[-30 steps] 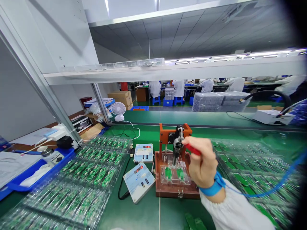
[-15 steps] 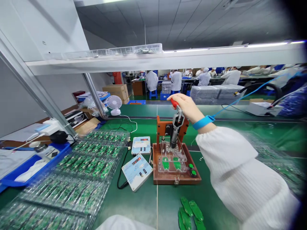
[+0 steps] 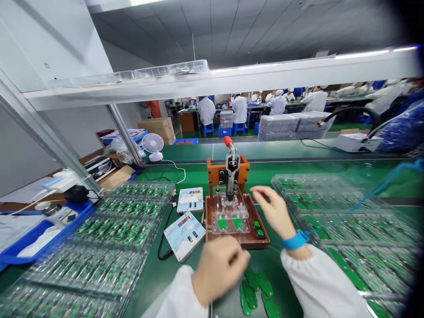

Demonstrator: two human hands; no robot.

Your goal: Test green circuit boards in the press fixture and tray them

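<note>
A test fixture with a wooden base (image 3: 236, 240) stands in front of me, its toggle clamp (image 3: 232, 165) upright with a red handle (image 3: 228, 141). Two green circuit boards (image 3: 221, 224) sit side by side on its clear plate (image 3: 228, 231). To the right of the fixture hovers my right hand (image 3: 274, 212), a blue wrist strap (image 3: 296, 240) on it, fingers stretched out and holding nothing. My left hand (image 3: 220, 267) is smeared by motion in front of the base, so its fingers are unclear. Beside it lies a small pile of green boards (image 3: 253, 287).
Two meter boxes with red digits, the upper one (image 3: 190, 200) and the lower one (image 3: 184, 235), stand left of the fixture. Clear trays of boards lie on the left (image 3: 109, 234) and right (image 3: 331, 212). A small fan (image 3: 153, 145) stands behind. Co-workers sit farther back.
My right hand has let go of the red handle and come down to the fixture's right side. My left hand has entered from below. The clamp looks much the same.
</note>
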